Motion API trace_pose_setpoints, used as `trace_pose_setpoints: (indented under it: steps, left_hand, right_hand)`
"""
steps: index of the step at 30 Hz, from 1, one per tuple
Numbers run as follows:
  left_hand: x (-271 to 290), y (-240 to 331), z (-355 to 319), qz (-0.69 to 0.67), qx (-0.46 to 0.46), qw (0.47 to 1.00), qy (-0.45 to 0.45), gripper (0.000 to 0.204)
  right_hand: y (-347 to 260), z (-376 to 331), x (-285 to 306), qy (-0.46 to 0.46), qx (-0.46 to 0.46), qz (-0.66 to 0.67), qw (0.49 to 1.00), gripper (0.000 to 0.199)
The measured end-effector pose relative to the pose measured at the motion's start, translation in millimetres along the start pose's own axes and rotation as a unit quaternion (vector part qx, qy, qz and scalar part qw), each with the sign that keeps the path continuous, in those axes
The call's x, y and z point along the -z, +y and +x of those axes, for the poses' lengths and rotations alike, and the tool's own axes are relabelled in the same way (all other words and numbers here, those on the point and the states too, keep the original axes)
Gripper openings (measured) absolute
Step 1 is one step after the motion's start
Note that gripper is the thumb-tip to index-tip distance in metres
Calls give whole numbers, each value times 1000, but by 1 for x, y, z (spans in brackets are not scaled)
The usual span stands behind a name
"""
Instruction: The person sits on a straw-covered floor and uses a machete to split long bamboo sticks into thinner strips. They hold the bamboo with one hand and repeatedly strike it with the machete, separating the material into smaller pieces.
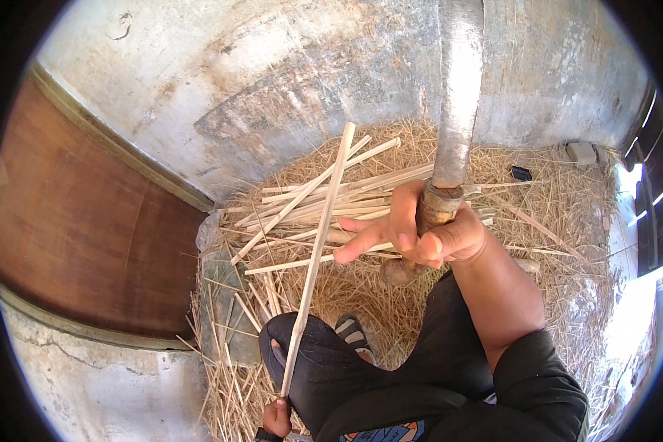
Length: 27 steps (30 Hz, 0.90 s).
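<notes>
Head view: right hand is gripping the wooden handle of a big curved blade, which is pointing up and away toward the concrete wall. Thumb and lower fingers are wrapping the handle; index finger is sticking out straight to the left, off the handle. Left hand is sitting low by the knee, fingers closing around the near end of a long bamboo strip. Strip is running up and slightly right, crossing over the pile of split bamboo strips lying on the straw. Its far tip is ending near the wall. A sandalled foot is resting on the straw between the legs. Brown wooden panel is standing at left.
</notes>
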<state>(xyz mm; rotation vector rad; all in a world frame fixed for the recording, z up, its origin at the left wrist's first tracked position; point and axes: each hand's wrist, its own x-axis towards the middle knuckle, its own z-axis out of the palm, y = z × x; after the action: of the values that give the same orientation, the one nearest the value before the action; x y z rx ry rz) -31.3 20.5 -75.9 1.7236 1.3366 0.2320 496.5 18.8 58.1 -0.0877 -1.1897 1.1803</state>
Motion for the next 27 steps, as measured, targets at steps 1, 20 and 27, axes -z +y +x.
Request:
trace_pose_setpoints:
  steps: [1, 20, 27]
  left_hand:
    - [0, -2, 0, -9, 1, 1000, 0, 60]
    - [-1, -2, -2, 40, 0, 999, 16, 64]
    - [0, -1, -4, 28, -4, 1000, 8, 61]
  right_hand:
    - [0, 0, -2, 11, -1, -11, 1000, 18]
    - [5, 6, -6, 158, -107, -50, 980, 41]
    - [6, 10, -5, 181, -235, -417, 859, 25]
